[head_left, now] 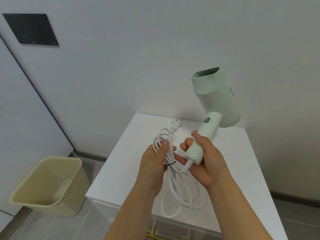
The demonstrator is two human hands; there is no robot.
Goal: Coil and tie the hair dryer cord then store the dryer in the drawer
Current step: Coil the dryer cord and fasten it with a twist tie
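two hands full: left hand [154, 163] grips the coiled cord [174, 186], right hand [207, 161] the upright dryer [218, 94], closed drawer [181, 229] just below both.

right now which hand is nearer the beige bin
Left. The left hand, gripping the cord, is right of the bin; the right hand, on the dryer handle, is farther right.
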